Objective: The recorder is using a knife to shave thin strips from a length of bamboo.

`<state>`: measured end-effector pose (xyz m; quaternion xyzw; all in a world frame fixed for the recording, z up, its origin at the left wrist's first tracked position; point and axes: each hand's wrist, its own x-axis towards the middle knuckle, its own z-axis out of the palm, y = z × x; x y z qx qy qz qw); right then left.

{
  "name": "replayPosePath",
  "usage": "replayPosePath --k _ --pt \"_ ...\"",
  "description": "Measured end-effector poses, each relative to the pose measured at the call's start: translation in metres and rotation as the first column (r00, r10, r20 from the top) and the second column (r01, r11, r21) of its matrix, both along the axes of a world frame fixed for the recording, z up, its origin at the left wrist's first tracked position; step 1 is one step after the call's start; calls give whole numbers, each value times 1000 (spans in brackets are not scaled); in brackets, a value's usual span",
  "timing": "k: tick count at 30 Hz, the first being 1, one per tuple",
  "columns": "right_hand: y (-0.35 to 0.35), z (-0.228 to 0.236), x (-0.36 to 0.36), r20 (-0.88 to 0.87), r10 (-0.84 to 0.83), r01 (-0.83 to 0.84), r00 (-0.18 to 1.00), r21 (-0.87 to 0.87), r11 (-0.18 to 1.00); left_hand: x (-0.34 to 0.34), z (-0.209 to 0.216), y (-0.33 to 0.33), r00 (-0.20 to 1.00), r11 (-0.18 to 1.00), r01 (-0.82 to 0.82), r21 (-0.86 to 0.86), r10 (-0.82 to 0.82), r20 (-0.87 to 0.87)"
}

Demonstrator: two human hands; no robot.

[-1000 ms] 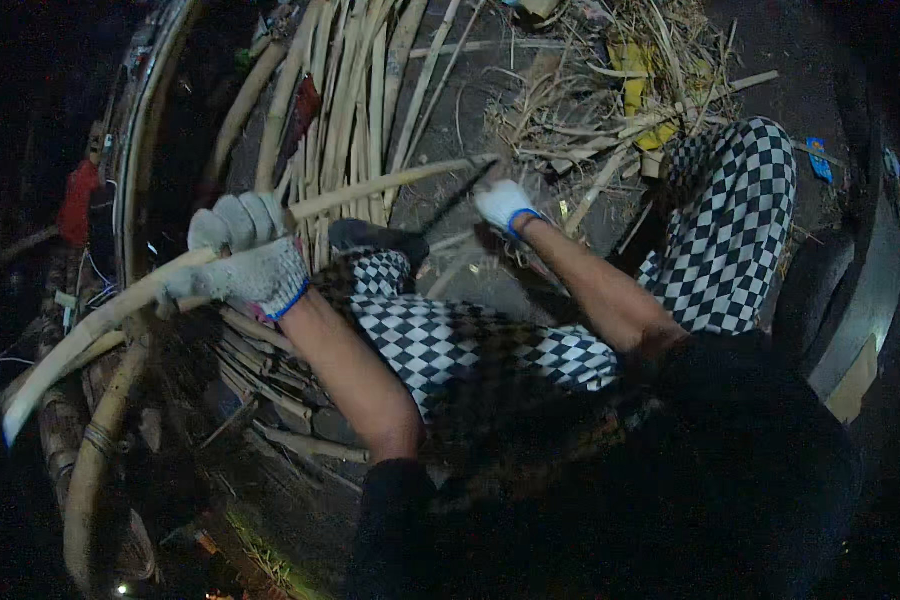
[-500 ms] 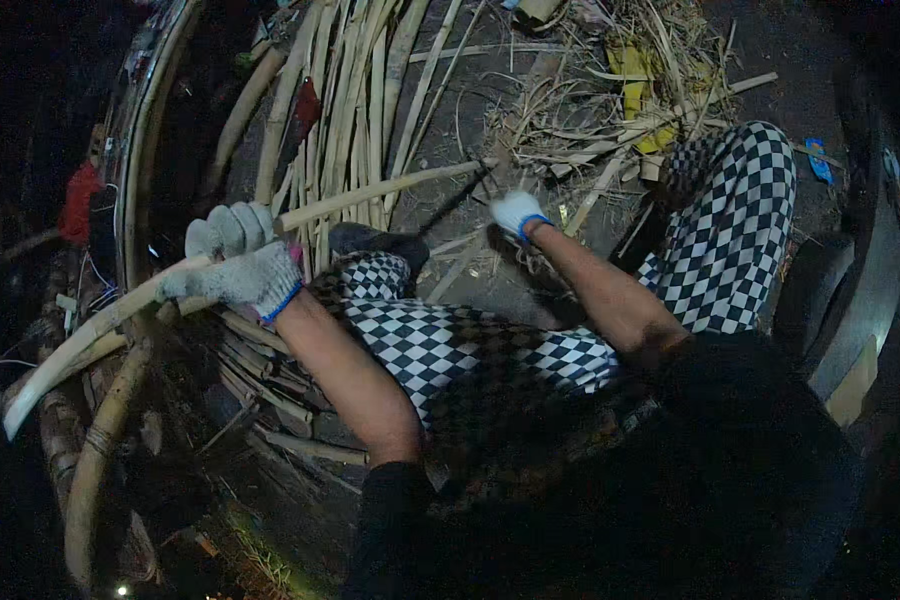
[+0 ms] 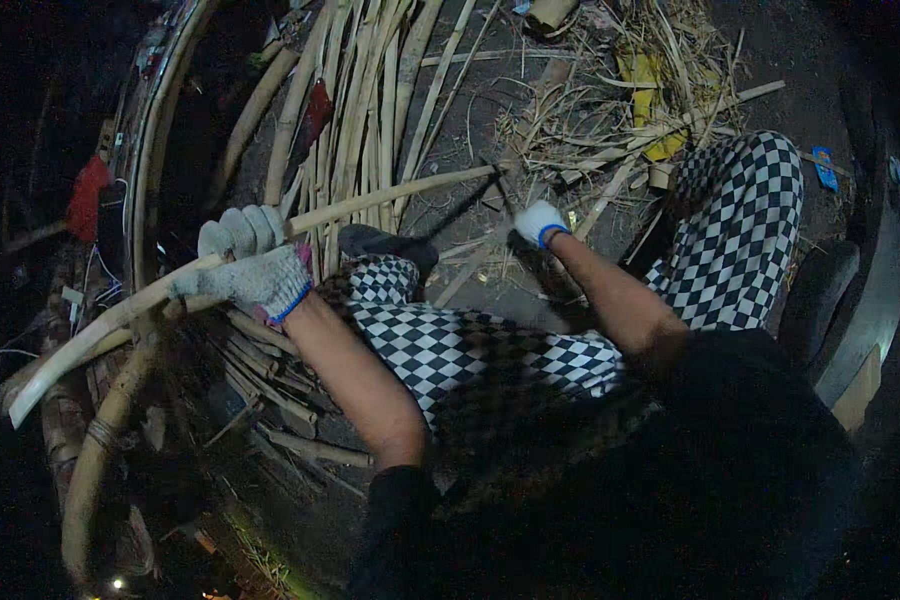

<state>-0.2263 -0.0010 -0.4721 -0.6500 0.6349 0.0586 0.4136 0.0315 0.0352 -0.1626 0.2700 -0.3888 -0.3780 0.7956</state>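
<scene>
My left hand point(image 3: 250, 262), in a whitish knit glove, is closed round a long pale bamboo strip point(image 3: 395, 192). One end of the strip reaches past the glove to the far left, and the other points up and right in front of my legs. My right hand point(image 3: 539, 221), gloved with a blue cuff, is closed on a dark, thin-bladed knife point(image 3: 500, 183). The blade crosses the strip's far right tip and seems to touch it. The knife's handle is hidden in my fist.
Long split bamboo strips point(image 3: 365, 110) lie in a bundle beyond my left hand. Shavings point(image 3: 545, 130) and yellow wrapping point(image 3: 646, 100) are heaped farther right. Bamboo poles point(image 3: 105, 450) stand at the left, near cut pieces point(image 3: 320, 448). My checkered legs point(image 3: 735, 225) are folded below the work.
My right hand has moved slightly right and down, with the knife still at the strip's tip. The left hand keeps its hold; the whole view has shifted a little.
</scene>
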Motion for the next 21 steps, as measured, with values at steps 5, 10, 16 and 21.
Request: replayPosePath --k 5,10,16,21 --pt "-9 33 48 276 170 -130 946 -159 979 5 -4 -2 1000 1000 10 18 -9 -11" --pt "14 42 41 467 143 35 872 -352 935 5 -5 -1 999 999 36 -5 -36 2" --pt "2 2 -4 143 143 -139 979 -38 990 -1 -1 -2 998 999 -42 28 43 -38" --pt "1 28 40 252 102 -67 962 -144 987 5 -6 -2 999 999 -15 41 13 30"
